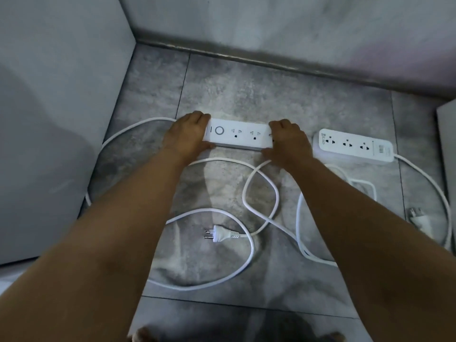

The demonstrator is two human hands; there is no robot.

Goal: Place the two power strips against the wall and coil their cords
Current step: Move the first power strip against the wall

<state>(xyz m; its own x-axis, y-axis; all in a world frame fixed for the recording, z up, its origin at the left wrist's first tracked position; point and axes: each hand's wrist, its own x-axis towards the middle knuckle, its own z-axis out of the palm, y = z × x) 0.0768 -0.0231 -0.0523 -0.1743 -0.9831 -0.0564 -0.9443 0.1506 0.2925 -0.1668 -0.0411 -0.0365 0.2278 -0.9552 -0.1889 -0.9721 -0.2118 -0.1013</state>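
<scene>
Evidently placing is under way: left hand [190, 132] and right hand [288, 141], fingers curled, grip the ends of the white rectangular plastic power strip [238, 134], apart from the grey wall [271, 33] at twelve o'clock. Next, slide it there; its white cord [253, 253] sprawls uncoiled at six.

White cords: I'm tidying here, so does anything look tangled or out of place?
Yes. The long white cord of the white plastic power strip with the round switch sprawls uncoiled, its loops crossing near the white plug.
</scene>
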